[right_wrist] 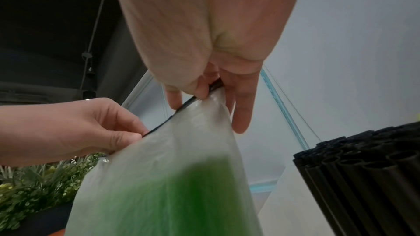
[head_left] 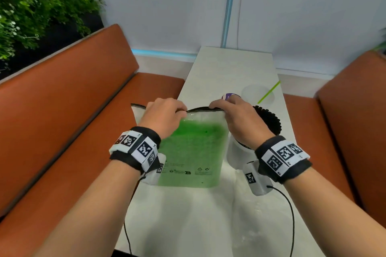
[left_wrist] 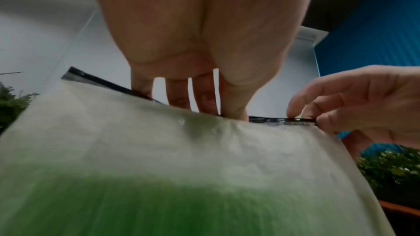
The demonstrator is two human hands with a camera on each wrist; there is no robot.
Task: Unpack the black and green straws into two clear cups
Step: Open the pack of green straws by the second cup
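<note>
A frosted plastic bag (head_left: 194, 119) full of green straws (head_left: 192, 148) stands upright over the white table (head_left: 229, 64). My left hand (head_left: 181, 111) and right hand (head_left: 215, 107) each pinch its black zip strip (head_left: 198, 109), close together. The left wrist view shows the left hand (left_wrist: 225, 114) pinching the strip with thumb and fingers, and the right hand (left_wrist: 302, 116) further along it. The right hand's (right_wrist: 204, 94) pinch also shows in the right wrist view. Black straws (head_left: 270, 121) fill a clear cup (head_left: 235, 152) beside my right wrist. Farther back, another clear cup (head_left: 259, 95) holds one green straw (head_left: 269, 91).
A crumpled clear plastic wrapper (head_left: 248, 221) lies on the table near my right forearm. A small purple and white object (head_left: 228, 96) sits behind my right hand. Orange bench seats (head_left: 73, 110) flank the narrow table, and green plants (head_left: 37, 16) stand at the far left.
</note>
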